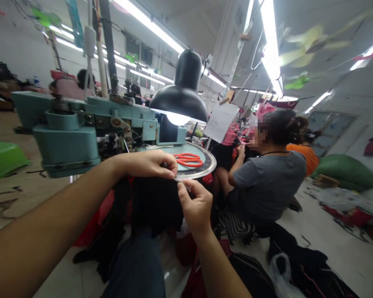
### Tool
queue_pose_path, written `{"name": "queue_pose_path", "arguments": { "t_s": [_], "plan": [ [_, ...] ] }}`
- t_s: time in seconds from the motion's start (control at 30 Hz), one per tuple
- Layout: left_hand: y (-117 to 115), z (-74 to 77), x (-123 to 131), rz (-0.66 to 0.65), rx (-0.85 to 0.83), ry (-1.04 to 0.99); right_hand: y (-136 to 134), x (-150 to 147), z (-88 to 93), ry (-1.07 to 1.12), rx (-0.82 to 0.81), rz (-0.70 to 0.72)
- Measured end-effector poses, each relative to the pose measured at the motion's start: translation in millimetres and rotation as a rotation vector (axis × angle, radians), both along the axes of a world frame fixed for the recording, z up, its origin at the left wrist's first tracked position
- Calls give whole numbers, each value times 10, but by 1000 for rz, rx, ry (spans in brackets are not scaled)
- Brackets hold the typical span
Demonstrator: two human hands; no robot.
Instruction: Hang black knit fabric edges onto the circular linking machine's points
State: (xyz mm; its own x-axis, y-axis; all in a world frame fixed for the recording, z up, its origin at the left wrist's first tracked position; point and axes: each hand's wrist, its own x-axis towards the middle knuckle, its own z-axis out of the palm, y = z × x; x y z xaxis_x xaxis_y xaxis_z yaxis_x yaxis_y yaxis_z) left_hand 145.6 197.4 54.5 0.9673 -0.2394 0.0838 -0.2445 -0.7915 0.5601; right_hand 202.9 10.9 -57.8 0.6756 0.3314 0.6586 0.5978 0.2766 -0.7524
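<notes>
My left hand (157, 164) is closed in a pinch at the near rim of a round metal dial (211, 160) on a teal machine. Just below and to the right, my right hand (197, 203) pinches too, its fingertips almost meeting the left ones. A small pale bit shows between the fingertips, too little to name. Black fabric (153, 203) hangs under my hands, in front of the dial. Scissors with orange-red handles (189, 160) lie on the teal plate inside the dial, right behind my left fingers.
A black lamp (183, 89) shines low over the dial. The teal machine body (68, 145) stands at the left. At the right, a seated person in a grey shirt (267, 178) works close by. Dark garments (301, 256) and a plastic bag (281, 273) lie on the floor.
</notes>
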Motion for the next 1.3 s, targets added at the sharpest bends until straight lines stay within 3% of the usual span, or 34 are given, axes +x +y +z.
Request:
{"name": "queue_pose_path", "arguments": {
  "t_s": [0.13, 0.2, 0.27, 0.4, 0.47, 0.57, 0.73, 0.93, 1.07, 1.13, 1.3],
  "plan": [
    [2, 24, 18, 17, 46, 18, 22, 43, -7, -13, 44, -183],
    [-29, 28, -14, 16, 109, -26, 11, 63, -4, -23, 16, -187],
    [-92, -10, -81, -19, 224, -180, -8, 65, -12, -114, 1, -161],
    [-247, -243, -251, -32, 494, -702, -22, 46, -74, -571, 49, -245],
    [-295, -383, -313, 58, 516, -913, -9, 42, -107, -710, 58, -306],
    [-312, -515, -349, 143, 407, -1014, 7, 45, -131, -733, 56, -347],
    [-292, -512, -326, 129, 302, -977, -19, 46, -99, -778, 52, -379],
    [-279, -527, -300, 93, 443, -980, -54, 50, -86, -852, 29, -395],
    [-245, -483, -268, 37, 344, -948, -33, 66, -110, -709, 64, -355],
    [-208, -378, -220, 60, 232, -783, -27, 69, -104, -538, 63, -299],
    [-47, -41, -28, -4, 47, -112, -46, 88, -18, -26, 24, -30]
  ]
}}
